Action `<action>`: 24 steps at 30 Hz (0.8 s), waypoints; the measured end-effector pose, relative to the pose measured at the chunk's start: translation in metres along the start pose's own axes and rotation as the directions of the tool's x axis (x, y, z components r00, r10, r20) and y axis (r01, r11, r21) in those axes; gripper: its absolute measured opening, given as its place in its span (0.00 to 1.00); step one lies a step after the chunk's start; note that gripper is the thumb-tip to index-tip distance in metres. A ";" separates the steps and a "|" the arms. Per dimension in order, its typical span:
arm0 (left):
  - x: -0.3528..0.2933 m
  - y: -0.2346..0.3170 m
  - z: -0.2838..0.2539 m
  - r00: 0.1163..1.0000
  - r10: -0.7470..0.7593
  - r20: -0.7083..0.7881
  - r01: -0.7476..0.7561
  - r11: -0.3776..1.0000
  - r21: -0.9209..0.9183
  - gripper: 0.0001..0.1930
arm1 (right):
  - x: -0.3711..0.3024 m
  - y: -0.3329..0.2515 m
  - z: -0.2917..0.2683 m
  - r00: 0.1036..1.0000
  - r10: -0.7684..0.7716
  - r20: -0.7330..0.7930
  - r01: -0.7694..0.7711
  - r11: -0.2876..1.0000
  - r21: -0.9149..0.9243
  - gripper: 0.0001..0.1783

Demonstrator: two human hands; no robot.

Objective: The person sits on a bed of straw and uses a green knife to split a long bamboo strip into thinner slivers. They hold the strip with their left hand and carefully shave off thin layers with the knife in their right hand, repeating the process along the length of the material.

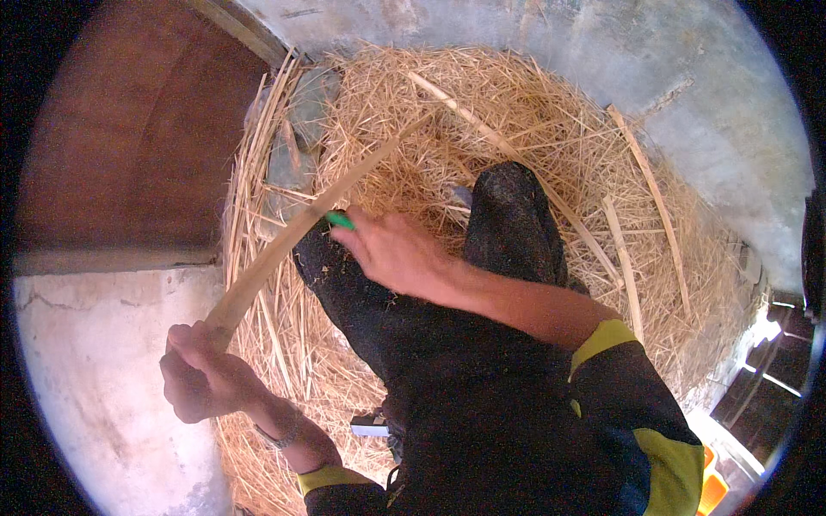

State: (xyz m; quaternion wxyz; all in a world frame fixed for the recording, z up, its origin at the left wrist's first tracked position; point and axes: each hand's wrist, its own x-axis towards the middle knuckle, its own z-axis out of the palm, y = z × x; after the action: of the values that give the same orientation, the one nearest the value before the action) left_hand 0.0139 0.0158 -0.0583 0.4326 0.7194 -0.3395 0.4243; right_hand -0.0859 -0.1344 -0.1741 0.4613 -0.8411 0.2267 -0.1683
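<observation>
One long, flat, tan wooden strip (pixel 280 246) slants over golden straw (pixel 370 95), its near end clenched in the left hand (pixel 202 378), I judge for steadiness, while the right hand (pixel 396 254) grips a slim green handle (pixel 340 220) alongside.

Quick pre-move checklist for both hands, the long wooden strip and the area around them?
1. Left grip closed on the long wooden strip, near its lower end: ok.
2. Right grip closed on the green-handled tool: ok.
3. Tool's working edge visible: not ok, it can't be made out.
4. Gap between tool and left trouser leg: cannot tell from this one view.
5. Straw-like litter free of loose strips: not ok, several lie there.
</observation>
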 end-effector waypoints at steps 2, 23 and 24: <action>-0.002 0.000 -0.003 1.000 0.027 -0.004 -0.027 0.999 -0.027 0.15 | -0.005 -0.008 -0.003 0.997 -0.069 -0.025 0.066 0.992 -0.105 0.16; -0.003 -0.008 -0.002 0.998 -0.027 0.065 0.025 0.999 0.029 0.14 | -0.008 -0.013 -0.001 0.991 -0.120 -0.057 0.114 0.988 -0.103 0.17; -0.003 -0.007 -0.002 0.998 0.030 0.063 -0.028 0.999 -0.033 0.14 | -0.006 -0.006 -0.001 0.989 -0.109 -0.101 0.099 0.991 -0.095 0.17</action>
State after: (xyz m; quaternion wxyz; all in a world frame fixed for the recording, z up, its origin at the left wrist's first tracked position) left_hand 0.0183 0.0207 -0.0634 0.4267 0.7204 -0.3702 0.4022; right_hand -0.0897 -0.1292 -0.1690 0.4012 -0.8614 0.2139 -0.2263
